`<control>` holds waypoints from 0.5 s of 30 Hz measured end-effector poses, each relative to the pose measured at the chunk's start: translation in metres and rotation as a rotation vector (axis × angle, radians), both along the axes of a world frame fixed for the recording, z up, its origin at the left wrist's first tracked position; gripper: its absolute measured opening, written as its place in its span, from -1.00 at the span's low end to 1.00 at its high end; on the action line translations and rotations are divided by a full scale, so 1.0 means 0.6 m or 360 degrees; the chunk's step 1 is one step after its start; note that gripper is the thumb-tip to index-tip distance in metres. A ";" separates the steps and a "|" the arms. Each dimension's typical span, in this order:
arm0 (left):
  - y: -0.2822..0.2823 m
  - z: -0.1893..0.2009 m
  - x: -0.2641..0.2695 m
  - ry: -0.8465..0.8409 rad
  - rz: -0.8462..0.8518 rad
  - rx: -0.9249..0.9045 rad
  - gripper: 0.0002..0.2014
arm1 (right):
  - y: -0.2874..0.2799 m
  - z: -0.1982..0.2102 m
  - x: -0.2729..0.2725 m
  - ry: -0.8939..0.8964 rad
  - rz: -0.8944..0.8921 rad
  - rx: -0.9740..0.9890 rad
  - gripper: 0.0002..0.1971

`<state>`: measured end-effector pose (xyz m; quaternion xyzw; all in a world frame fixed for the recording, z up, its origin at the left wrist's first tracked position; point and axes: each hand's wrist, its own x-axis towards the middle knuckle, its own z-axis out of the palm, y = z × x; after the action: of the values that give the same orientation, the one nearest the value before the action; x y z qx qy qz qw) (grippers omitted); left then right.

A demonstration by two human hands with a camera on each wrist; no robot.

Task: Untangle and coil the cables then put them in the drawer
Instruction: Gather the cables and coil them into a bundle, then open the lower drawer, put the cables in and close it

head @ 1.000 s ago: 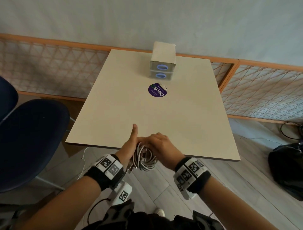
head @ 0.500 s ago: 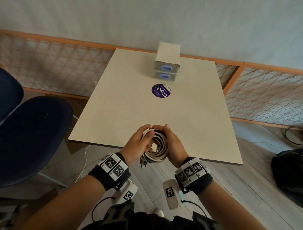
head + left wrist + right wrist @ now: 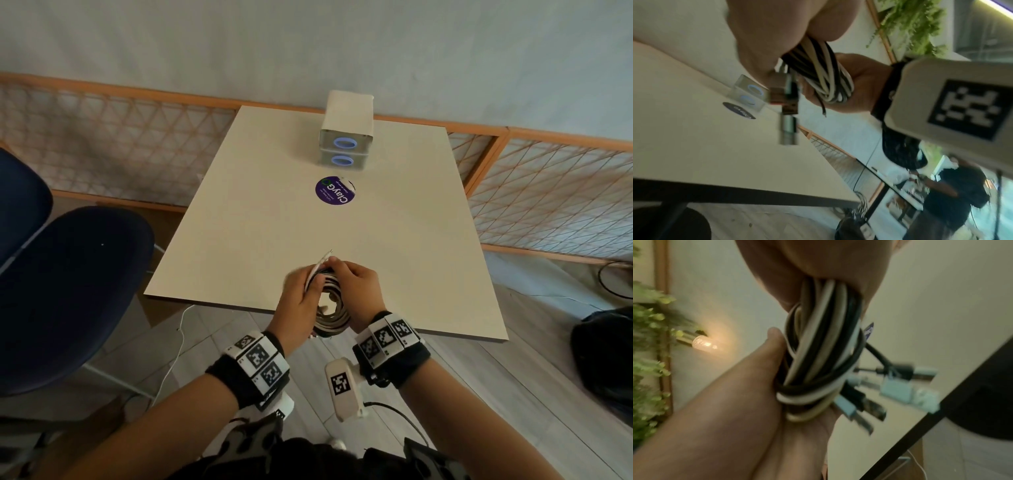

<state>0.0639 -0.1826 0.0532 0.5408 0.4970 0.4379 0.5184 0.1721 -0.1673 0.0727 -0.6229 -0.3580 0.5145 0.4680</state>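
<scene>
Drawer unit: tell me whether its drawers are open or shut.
Shut: both fronts of the drawer unit sit flush, one above the other, neither pulled out.

On the desk (image 3: 260,219), at its far edge against the wall: a two-drawer box (image 3: 346,137), one drawer above the other. Just in front of it, on the desk: a round sticker (image 3: 335,191). Over the near desk edge: a coil of cables (image 3: 331,310), between the left hand (image 3: 297,298) on its left and the right hand (image 3: 356,291) on its right, both wrapped round it. Left of the desk: a chair (image 3: 68,291). Right of the desk, on the floor: a bag (image 3: 606,349).
</scene>
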 end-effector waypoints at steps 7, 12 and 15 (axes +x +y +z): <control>0.037 0.006 -0.026 0.0024 -0.0402 -0.0398 -0.54 | -0.006 0.000 0.002 -0.0226 0.0006 0.0042 -0.75; 0.056 0.021 -0.041 0.0743 -0.0764 -0.0299 -0.55 | -0.029 -0.009 0.046 -0.1725 0.0465 0.0283 -0.57; 0.066 0.030 -0.046 0.1254 -0.1072 -0.0314 -0.45 | -0.045 0.011 0.069 -0.1500 0.0518 0.0547 -0.40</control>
<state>0.0364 -0.1430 0.0711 0.7429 0.4917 -0.0383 0.4526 0.2134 -0.1942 0.0795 -0.6374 -0.7009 0.1784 0.2658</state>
